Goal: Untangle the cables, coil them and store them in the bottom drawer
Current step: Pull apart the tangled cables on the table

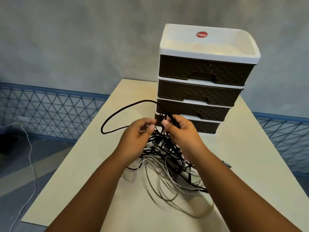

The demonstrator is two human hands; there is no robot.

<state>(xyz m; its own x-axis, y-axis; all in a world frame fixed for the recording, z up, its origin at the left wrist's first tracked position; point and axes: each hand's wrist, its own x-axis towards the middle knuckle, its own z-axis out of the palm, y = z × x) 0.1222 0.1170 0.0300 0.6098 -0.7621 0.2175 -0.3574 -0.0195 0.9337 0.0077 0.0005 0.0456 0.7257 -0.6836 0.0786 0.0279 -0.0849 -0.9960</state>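
A tangle of black, white and grey cables (167,158) lies on the cream table (83,181) and is lifted at its top by both hands. My right hand (182,131) grips a bunch of black cable strands. My left hand (137,136) pinches cable beside it, and a long black loop (115,114) arcs out to the left. Behind the hands stands a drawer unit (200,87) with several dark woven-pattern drawers, all closed. The bottom drawer (205,127) is partly hidden by my hands.
A white tray top (209,42) with a red sticker caps the drawer unit. A metal connector (227,164) pokes out by my right forearm. On the floor at left, a white cable (31,158) runs to a plug. Blue lattice panels line the wall.
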